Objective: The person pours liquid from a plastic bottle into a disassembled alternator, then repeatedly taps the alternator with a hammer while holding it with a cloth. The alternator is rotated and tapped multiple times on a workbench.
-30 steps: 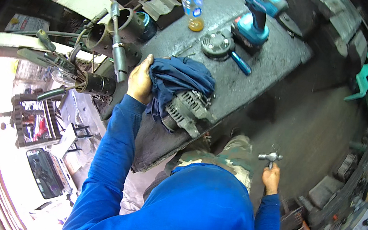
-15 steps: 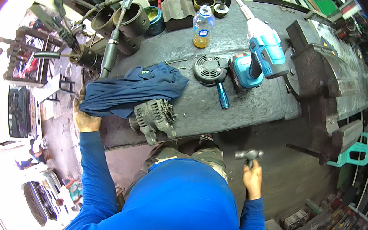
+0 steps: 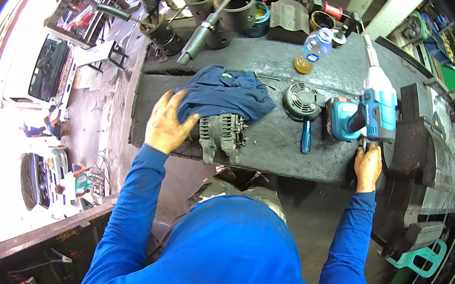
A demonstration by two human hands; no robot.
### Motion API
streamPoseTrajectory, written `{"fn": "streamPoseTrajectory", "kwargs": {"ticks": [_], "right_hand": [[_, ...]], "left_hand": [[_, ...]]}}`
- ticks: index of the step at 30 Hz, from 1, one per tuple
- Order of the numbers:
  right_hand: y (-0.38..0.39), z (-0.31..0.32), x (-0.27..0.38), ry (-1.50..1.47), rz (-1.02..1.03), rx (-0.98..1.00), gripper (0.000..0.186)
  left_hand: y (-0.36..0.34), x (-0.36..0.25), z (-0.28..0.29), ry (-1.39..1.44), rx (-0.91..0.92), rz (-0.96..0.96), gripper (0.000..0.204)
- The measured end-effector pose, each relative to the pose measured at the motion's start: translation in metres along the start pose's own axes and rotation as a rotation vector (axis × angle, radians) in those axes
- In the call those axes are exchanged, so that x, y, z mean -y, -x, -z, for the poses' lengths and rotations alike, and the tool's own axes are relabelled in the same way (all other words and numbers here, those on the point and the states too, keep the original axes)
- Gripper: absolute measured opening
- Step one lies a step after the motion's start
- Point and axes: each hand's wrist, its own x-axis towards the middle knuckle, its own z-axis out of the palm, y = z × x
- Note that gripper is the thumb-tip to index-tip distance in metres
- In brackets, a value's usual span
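My left hand (image 3: 168,126) rests with spread fingers at the left edge of a crumpled navy cloth (image 3: 222,93). Its thumb reaches toward a grey metal alternator body (image 3: 220,135) in front of the cloth. At the bench's front edge my right hand (image 3: 368,166) is closed round a hammer (image 3: 364,142), of which only a bit of metal shows above the fingers. Just beyond that hand stands a blue and white cordless impact wrench (image 3: 379,112). A round vented alternator cover (image 3: 302,101) and a blue-handled screwdriver (image 3: 306,137) lie between my hands.
A bottle of amber liquid (image 3: 310,53) stands behind the cover. Metal cylinders (image 3: 235,12) and a can of tools (image 3: 161,37) line the back left of the dark workbench (image 3: 271,156). A large vise (image 3: 418,137) sits at right, above a turquoise plastic chair (image 3: 423,258).
My right hand has risen with the hammer from beside my body to the bench edge by the wrench. My left hand has moved inward and opened, and the cloth is more bunched.
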Motion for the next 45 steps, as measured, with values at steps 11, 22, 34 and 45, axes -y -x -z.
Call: {"fn": "streamPoseTrajectory", "kwargs": {"ticks": [11,22,34,45], "right_hand": [[0.103,0.029,0.047,-0.189,-0.093,-0.056,0.034],[0.224,0.033,0.185,-0.415,-0.224,0.262,0.023],[0.188,0.049,0.283,-0.527,0.086,0.483,0.054],[0.135,0.02,0.299,-0.316,0.477,0.488,0.048]], "left_hand": [[-0.098,-0.046,-0.041,0.015,0.578,-0.286,0.07],[-0.185,0.014,-0.103,0.65,-0.062,0.043,0.044],[0.003,0.095,-0.023,0.5,0.203,-0.496,0.061],[0.038,0.019,-0.059,0.117,0.282,-0.095,0.096]]}}
